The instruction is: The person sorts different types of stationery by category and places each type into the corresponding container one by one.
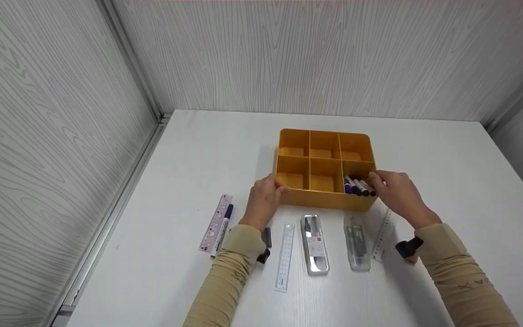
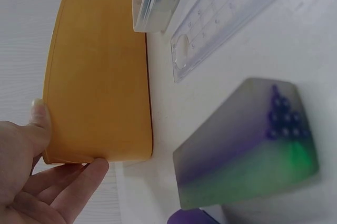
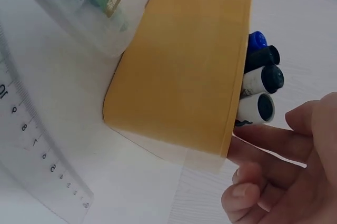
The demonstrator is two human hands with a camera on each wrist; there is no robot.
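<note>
A yellow-orange organizer box with several compartments stands on the white table. My left hand grips its front left corner, thumb on the front near the rim and fingers along the side. At the front right corner is my right hand; in the right wrist view its fingertips touch the corner, while the thumb stays off the wall above the rim. Several capped markers lean in the front right compartment, their ends over the front rim. Other compartments look bare.
Before the box lie a clear ruler, a silvery pen case, a clear plastic case and another transparent ruler. Farther left are a pink ruler and a marker. Near my left wrist sits a blurred grey-purple block.
</note>
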